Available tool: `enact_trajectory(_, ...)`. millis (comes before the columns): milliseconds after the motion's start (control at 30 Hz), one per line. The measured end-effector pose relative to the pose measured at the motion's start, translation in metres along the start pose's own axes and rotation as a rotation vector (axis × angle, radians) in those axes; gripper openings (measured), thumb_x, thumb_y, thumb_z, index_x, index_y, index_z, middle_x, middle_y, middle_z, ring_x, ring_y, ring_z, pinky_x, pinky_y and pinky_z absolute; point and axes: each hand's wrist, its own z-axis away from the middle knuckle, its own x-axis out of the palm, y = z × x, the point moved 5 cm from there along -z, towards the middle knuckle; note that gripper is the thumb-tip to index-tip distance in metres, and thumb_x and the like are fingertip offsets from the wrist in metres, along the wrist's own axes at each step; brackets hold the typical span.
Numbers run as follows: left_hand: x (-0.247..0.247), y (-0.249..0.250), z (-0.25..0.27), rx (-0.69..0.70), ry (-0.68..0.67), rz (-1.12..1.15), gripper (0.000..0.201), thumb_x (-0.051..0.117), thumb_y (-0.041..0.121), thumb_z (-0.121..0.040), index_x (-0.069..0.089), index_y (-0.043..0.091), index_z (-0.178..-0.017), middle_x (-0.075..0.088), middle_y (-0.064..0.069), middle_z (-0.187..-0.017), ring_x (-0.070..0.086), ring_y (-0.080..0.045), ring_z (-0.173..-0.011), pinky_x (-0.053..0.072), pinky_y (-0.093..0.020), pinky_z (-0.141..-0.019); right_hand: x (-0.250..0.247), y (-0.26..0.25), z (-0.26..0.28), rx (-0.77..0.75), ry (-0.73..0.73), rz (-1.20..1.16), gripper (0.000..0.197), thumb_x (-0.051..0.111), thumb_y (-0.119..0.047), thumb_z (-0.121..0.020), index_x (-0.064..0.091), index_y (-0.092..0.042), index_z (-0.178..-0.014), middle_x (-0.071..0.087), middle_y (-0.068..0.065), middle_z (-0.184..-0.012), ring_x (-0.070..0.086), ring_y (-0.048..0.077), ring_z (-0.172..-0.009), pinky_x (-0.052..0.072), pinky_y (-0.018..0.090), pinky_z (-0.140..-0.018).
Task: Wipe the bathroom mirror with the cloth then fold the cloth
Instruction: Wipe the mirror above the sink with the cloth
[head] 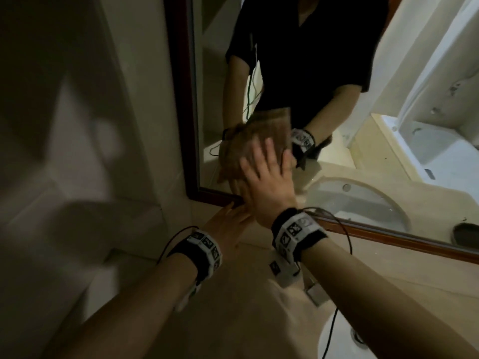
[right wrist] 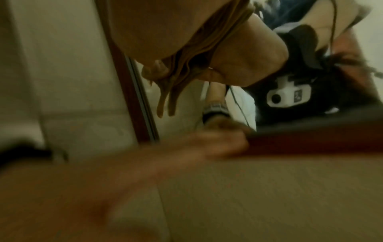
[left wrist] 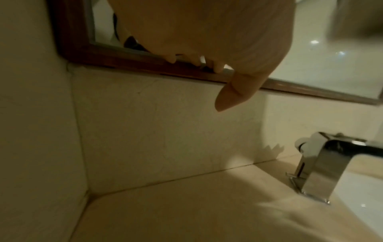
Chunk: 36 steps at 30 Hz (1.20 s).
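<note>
The sink basin [left wrist: 364,193], white and set into the beige desk [left wrist: 186,204], shows nothing in the part that is visible; a chrome tap [left wrist: 319,167] stands at its rim, near the back wall. Above the desk a mirror [head: 388,177] in a dark wooden frame [head: 181,99] hangs in the corner, its left edge just beside the tiled side wall [head: 77,125] and its bottom edge a little above the desk. The glass stretches away to the right.

The brown cloth [head: 248,149], bunched in folds, lies flat against the glass near the mirror's lower left corner. The right hand [head: 267,182] presses it there with fingers spread and straight, palm over the cloth's lower right part; the cloth spreads out past the fingertips upward and to the left. In the right wrist view, folds of cloth hang from under the palm.

The left hand [head: 228,224] is below the right one, fingers extended and released, fingertips [left wrist: 217,68] touching the bottom rail of the frame. It holds nothing.
</note>
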Motion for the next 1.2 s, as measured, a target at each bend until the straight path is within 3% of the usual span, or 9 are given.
enact_trajectory(100,-0.005,0.005,0.005,-0.023,0.006,0.004,0.065,0.055,0.029,-0.088,0.031,0.011,-0.146,0.03,-0.011,-0.15,0.026,-0.029,-0.136,0.014,-0.039,-0.115,0.054,-0.023,0.043,-0.158,-0.24,0.019,0.056,0.027,-0.046,-0.097,0.045,-0.021,-0.143,0.021,0.004,-0.159,0.004,0.026,-0.147,-0.005,0.05,-0.118)
enact_trajectory(200,-0.003,0.003,0.007,-0.033,0.005,-0.015,0.062,0.053,0.028,-0.09,0.032,0.01,-0.145,0.031,-0.012,-0.149,0.025,-0.03,-0.137,0.011,-0.039,-0.116,0.06,-0.023,0.044,-0.129,-0.282,0.027,0.058,0.026,-0.047,-0.096,0.046,-0.02,-0.143,0.023,0.001,-0.158,0.008,0.023,-0.146,-0.002,0.047,-0.119)
enact_trajectory(367,-0.002,0.003,0.004,0.008,-0.039,-0.015,0.09,0.057,0.039,-0.088,0.001,0.014,-0.153,0.0,-0.003,-0.16,0.0,-0.025,-0.147,-0.007,-0.045,-0.119,-0.039,-0.015,-0.044,-0.127,0.105,0.033,0.051,0.036,-0.044,-0.093,0.048,-0.024,-0.139,0.028,0.006,-0.156,0.022,0.028,-0.144,-0.002,0.048,-0.117)
enact_trajectory(467,0.002,0.004,0.005,0.012,-0.02,-0.021,0.09,0.06,0.041,-0.085,0.009,0.011,-0.152,0.007,-0.008,-0.159,0.002,-0.028,-0.146,-0.007,-0.048,-0.119,-0.112,-0.002,-0.102,0.028,0.345,0.018,0.051,0.032,-0.045,-0.097,0.044,-0.024,-0.142,0.024,0.011,-0.157,0.019,0.033,-0.146,0.004,0.053,-0.117)
enact_trajectory(567,0.0,0.006,0.009,-0.02,-0.012,0.001,0.087,0.058,0.039,-0.088,0.007,0.011,-0.153,0.001,-0.01,-0.16,-0.001,-0.029,-0.146,-0.011,-0.043,-0.116,-0.123,-0.006,-0.116,0.088,0.359,0.039,0.054,0.029,-0.046,-0.097,0.041,-0.022,-0.144,0.02,0.013,-0.158,0.015,0.035,-0.147,0.004,0.056,-0.117)
enact_trajectory(733,0.002,0.006,0.003,-0.049,-0.017,-0.012,0.07,0.052,0.037,-0.092,0.021,0.012,-0.149,0.019,-0.009,-0.156,0.015,-0.029,-0.143,0.004,-0.045,-0.118,-0.001,-0.038,-0.026,-0.199,-0.087,-0.006,0.057,0.029,-0.048,-0.095,0.046,-0.019,-0.142,0.024,0.006,-0.158,0.016,0.028,-0.147,-0.008,0.049,-0.118)
enact_trajectory(867,0.004,0.006,0.002,-0.081,0.065,0.009,0.051,0.04,0.023,-0.096,0.032,0.01,-0.144,0.03,-0.012,-0.15,0.026,-0.029,-0.136,0.014,-0.041,-0.115,0.06,-0.025,0.048,-0.196,-0.403,0.005,0.058,0.024,-0.049,-0.096,0.047,-0.019,-0.141,0.038,0.004,-0.152,0.028,0.025,-0.144,-0.004,0.044,-0.119)
enact_trajectory(1067,0.002,0.028,-0.004,-0.113,0.166,-0.025,0.069,0.036,0.022,-0.096,-0.001,0.008,-0.152,-0.004,-0.01,-0.16,0.001,-0.028,-0.147,-0.01,-0.037,-0.117,-0.007,0.031,0.017,-0.051,-0.041,0.045,0.055,0.033,-0.05,-0.096,0.046,-0.021,-0.141,0.022,0.004,-0.159,0.016,0.025,-0.146,0.004,0.047,-0.119)
enact_trajectory(1200,0.007,0.056,-0.018,-0.059,0.142,-0.125,0.075,0.034,0.029,-0.096,-0.012,0.003,-0.149,-0.012,-0.014,-0.159,-0.006,-0.029,-0.147,-0.004,-0.045,-0.119,-0.039,0.073,0.023,0.125,0.051,0.023,0.058,0.026,-0.05,-0.098,0.039,-0.018,-0.145,-0.003,0.005,-0.159,0.001,0.029,-0.149,0.005,0.052,-0.119)
